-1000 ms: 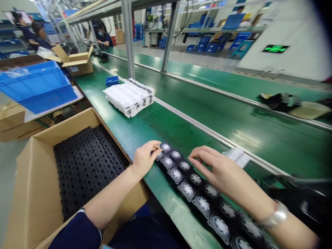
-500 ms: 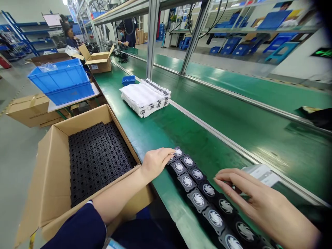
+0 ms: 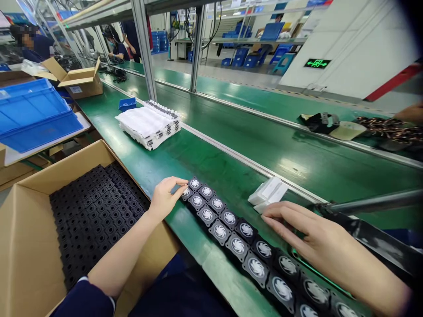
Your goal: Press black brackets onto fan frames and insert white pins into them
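Note:
Two rows of black square parts [image 3: 237, 246] with silver swirl discs run along the green table. At their far end, my left hand [image 3: 168, 197] touches the end parts with thumb and index fingertips, its fingers closed in a pinch. To the right of the rows, my right hand [image 3: 297, 226] hovers with thumb and fingertips close together beside a small stack of white labels or packets [image 3: 268, 193]; whether it holds anything is too small to tell. An open carton [image 3: 28, 251] at the left holds many black parts [image 3: 95, 215] in layers.
A white padded stack [image 3: 148, 123] and a small blue bin [image 3: 127, 104] stand farther up the table. Blue crates [image 3: 36, 114] and an open box [image 3: 82, 83] are at the left. A metal rail and posts border the table. Several people work behind.
The view has turned right, bringing the white stack into fuller sight. My right hand has moved closer to it. My left hand remains at the rows' far end.

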The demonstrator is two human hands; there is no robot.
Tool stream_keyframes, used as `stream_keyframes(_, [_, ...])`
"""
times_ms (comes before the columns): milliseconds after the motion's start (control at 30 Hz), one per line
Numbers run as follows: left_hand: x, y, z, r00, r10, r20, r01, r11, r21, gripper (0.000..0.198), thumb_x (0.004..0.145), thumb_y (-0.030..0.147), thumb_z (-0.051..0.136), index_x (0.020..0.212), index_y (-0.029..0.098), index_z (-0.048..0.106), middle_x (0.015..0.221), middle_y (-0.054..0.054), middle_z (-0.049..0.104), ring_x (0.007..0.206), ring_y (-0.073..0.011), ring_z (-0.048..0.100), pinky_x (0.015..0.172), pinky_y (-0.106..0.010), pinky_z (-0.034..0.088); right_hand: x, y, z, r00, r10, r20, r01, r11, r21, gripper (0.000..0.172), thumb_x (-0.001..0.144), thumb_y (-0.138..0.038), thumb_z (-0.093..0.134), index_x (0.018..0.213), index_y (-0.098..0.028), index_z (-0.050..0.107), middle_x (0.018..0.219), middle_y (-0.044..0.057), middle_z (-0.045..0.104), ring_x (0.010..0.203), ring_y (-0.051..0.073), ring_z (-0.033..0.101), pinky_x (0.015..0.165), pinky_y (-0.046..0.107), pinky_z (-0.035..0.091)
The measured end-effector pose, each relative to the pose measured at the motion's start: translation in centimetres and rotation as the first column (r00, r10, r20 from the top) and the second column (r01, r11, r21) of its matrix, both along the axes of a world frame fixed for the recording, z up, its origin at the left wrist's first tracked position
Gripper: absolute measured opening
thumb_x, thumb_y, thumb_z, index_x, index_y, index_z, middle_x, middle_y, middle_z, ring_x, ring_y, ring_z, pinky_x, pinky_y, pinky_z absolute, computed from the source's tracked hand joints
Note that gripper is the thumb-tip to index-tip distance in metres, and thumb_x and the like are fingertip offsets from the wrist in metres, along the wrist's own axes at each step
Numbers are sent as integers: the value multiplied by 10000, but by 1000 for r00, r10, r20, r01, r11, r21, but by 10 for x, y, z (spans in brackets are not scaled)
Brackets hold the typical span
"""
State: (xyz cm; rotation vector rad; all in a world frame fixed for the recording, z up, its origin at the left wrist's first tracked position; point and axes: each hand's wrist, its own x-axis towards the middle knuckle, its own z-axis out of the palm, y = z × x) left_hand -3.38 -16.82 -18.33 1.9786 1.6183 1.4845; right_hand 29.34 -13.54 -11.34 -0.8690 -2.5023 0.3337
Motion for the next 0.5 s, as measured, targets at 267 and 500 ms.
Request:
stream_keyframes(267, [-3, -2, 8, 984, -99, -146, 96, 995, -25, 115, 920, 223, 594, 997, 213, 680, 1027, -34, 744, 1006, -200, 687, 1064, -441, 457, 25, -9, -4, 997, -68, -20, 67, 997, -40, 289, 988, -500, 441, 925, -297, 637, 908, 26, 688, 735, 197, 671, 608, 302, 552])
stream_keyframes(500, [-3, -12, 17, 988, -30, -150, 34, 999, 26, 395, 931, 271, 583, 1312, 180, 533, 1323, -116, 596, 1252, -218, 541, 1101, -420, 419, 59, -33, -3, 965, -255, -60, 253, 966, -52, 159, 945, -473, 485, 965, -409, 629, 1032, 68, 688, 912, 280, 676, 764, 448, 585])
